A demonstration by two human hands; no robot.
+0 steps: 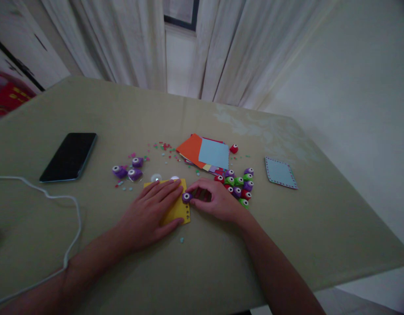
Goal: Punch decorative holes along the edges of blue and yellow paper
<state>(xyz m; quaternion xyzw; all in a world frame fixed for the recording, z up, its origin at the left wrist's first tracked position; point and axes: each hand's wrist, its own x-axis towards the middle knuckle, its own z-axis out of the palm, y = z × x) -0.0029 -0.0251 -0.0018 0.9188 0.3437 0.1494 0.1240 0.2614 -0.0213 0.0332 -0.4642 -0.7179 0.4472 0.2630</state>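
My left hand lies flat with fingers spread over a square of yellow paper, pressing it to the table. A row of small punched holes runs down the paper's right edge. At that edge, my right hand pinches a small purple craft punch between thumb and fingers. The punch touches the paper beside my left fingertips; whether the paper is inside its slot I cannot tell. Just right of my right hand stands a cluster of red, green and purple craft punches, partly hidden by the hand.
Three purple punches stand left of the paper. Coloured paper sheets and a red punch lie behind. A hole-edged blue square is at right, a dark tablet and white cable at left. Paper bits are scattered.
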